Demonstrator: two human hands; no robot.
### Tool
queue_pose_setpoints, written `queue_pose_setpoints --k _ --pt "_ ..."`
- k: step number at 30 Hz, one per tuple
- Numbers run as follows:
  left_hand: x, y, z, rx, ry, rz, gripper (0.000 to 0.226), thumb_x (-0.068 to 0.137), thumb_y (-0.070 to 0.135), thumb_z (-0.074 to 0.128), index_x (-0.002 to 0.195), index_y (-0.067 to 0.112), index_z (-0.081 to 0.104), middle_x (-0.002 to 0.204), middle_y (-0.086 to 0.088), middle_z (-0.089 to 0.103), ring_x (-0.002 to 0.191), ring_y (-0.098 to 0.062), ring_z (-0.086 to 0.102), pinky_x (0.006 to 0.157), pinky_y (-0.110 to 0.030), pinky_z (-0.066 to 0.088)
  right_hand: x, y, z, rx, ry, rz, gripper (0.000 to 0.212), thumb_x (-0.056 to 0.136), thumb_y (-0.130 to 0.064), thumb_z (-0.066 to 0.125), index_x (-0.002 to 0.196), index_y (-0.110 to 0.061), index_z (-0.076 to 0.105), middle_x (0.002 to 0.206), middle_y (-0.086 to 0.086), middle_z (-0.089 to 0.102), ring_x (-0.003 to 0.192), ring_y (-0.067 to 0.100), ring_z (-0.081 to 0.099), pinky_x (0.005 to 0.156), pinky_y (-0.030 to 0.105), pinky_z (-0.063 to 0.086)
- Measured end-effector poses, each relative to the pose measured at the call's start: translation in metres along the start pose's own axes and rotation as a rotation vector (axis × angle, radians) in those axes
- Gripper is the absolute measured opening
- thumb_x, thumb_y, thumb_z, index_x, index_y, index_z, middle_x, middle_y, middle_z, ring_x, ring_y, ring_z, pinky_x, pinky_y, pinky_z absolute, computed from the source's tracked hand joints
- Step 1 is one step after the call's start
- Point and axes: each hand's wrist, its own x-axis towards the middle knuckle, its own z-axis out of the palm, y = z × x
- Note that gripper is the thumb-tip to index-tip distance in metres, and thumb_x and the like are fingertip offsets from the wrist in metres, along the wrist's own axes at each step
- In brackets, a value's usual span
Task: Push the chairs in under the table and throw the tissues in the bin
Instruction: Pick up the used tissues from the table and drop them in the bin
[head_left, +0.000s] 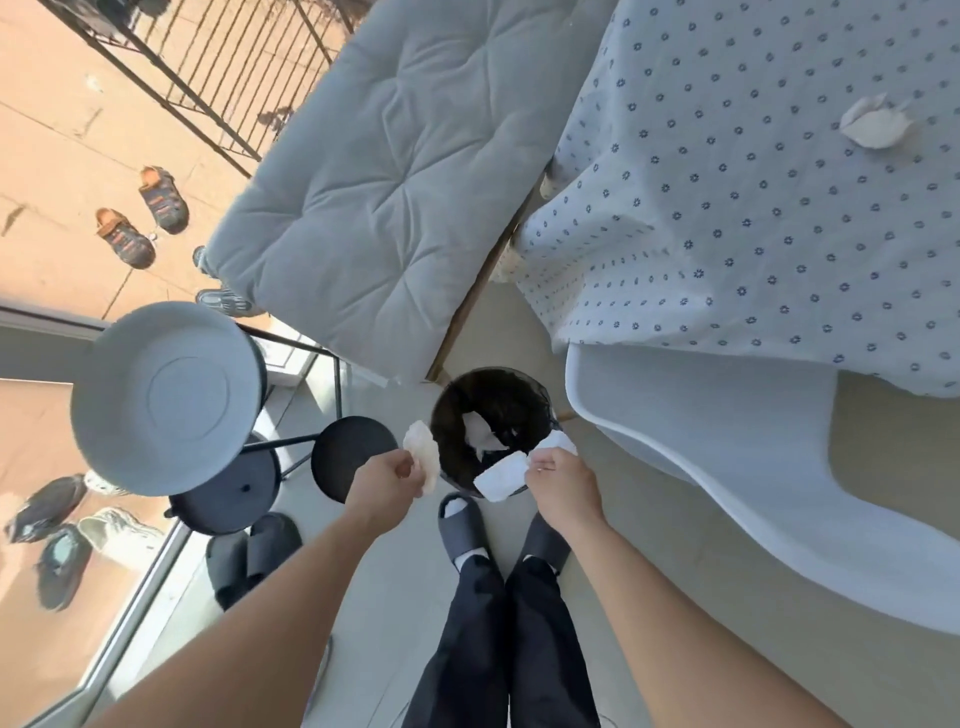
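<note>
Both my hands hover by the black bin (491, 415): left hand (387, 480) grip pinches one crumpled tissue (422, 454) just beside the rim, right hand (558, 480) grip holds a folded white tissue (501, 480) over the opening. One tissue lies inside, another (875, 127) on the tabletop (753, 208). White chair (727, 467) touches the bin's right; cushioned chair (374, 182) behind.

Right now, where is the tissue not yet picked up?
In the head view, the crumpled tissue lies at upper right on the patterned tablecloth, far from the bin.
</note>
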Motion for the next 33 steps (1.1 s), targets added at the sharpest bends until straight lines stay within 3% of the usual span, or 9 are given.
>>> queue_pose_setpoints --k 3,6,11,14,16,19,23,29,33 --pt "0.008 -0.008 0.018 0.005 0.000 -0.003 0.027 0.095 0.033 0.061 0.077 0.013 0.066 0.075 -0.002 0.076 0.076 -0.031 0.073 0.063 -0.042 0.060 0.012 0.011 0.011 0.019 -0.017 0.042 0.039 0.089 -0.017 0.055 0.125 -0.020 0.068 0.125 -0.005 0.068 0.112 0.015 0.062 0.080 0.022 0.042" --pt "0.018 -0.016 0.032 0.023 -0.005 -0.015 0.029 0.095 0.033 0.061 0.079 0.010 0.063 0.077 -0.006 0.075 0.064 -0.018 0.071 0.067 -0.047 0.062 0.018 0.019 0.021 0.013 -0.030 0.051 0.042 0.088 -0.018 0.054 0.128 -0.022 0.066 0.132 -0.007 0.066 0.118 0.015 0.060 0.087 0.025 0.040" --pt "0.029 -0.015 0.050 0.027 -0.023 -0.012 0.030 0.095 0.033 0.060 0.083 0.006 0.057 0.085 -0.013 0.075 0.051 -0.003 0.063 0.056 -0.032 0.051 0.021 0.024 0.029 -0.003 -0.078 -0.012 0.040 0.092 -0.020 0.052 0.130 -0.027 0.064 0.134 -0.011 0.064 0.121 0.011 0.058 0.087 0.022 0.040" --pt "0.031 -0.003 0.054 0.028 -0.038 0.016 0.028 0.094 0.041 0.062 0.084 0.015 0.058 0.089 -0.006 0.076 0.068 -0.012 0.063 0.062 -0.028 0.048 0.020 0.023 0.030 0.013 -0.111 -0.041 0.041 0.097 -0.021 0.051 0.136 -0.027 0.060 0.135 -0.010 0.063 0.117 0.007 0.058 0.081 0.016 0.041" --pt "0.030 0.007 0.052 0.010 -0.107 0.036 0.024 0.094 0.046 0.068 0.114 0.033 0.066 0.111 0.007 0.075 0.091 -0.013 0.064 0.066 -0.019 0.045 0.018 0.021 0.029 0.019 -0.118 -0.054 0.040 0.098 -0.021 0.050 0.136 -0.028 0.061 0.130 -0.009 0.063 0.107 0.005 0.056 0.074 0.010 0.039" --pt "0.032 0.013 0.052 0.039 -0.160 0.052 0.060 0.092 0.049 0.072 0.146 0.029 0.055 0.136 0.008 0.066 0.109 -0.014 0.061 0.069 -0.015 0.043 0.013 0.020 0.026 0.039 -0.123 -0.075 0.039 0.098 -0.022 0.050 0.134 -0.029 0.061 0.133 -0.011 0.062 0.106 0.003 0.056 0.076 0.014 0.042" --pt "0.020 0.019 0.045 0.076 -0.143 0.050 0.048 0.095 0.044 0.070 0.139 0.025 0.064 0.133 0.008 0.068 0.120 -0.017 0.063 0.090 -0.026 0.045 -0.001 0.012 0.012 0.016 -0.103 -0.099 0.038 0.097 -0.022 0.050 0.133 -0.030 0.061 0.136 -0.011 0.062 0.105 0.001 0.058 0.079 0.015 0.043" --pt "-0.040 0.045 0.005 0.035 -0.107 0.061 0.031 0.096 0.043 0.064 0.123 0.031 0.071 0.114 0.011 0.075 0.108 -0.013 0.070 0.094 -0.034 0.056 -0.061 -0.031 -0.033 -0.040 -0.111 -0.140 0.035 0.095 -0.023 0.050 0.126 -0.034 0.064 0.126 -0.011 0.066 0.101 0.000 0.058 0.070 0.005 0.037" --pt "-0.111 0.068 -0.024 -0.030 -0.123 0.095 0.027 0.094 0.045 0.062 0.117 0.034 0.072 0.105 0.013 0.076 0.100 -0.012 0.073 0.095 -0.043 0.060 -0.130 -0.068 -0.064 -0.054 -0.125 -0.166 0.035 0.094 -0.026 0.052 0.125 -0.034 0.064 0.129 -0.014 0.064 0.105 0.001 0.060 0.073 0.008 0.039"
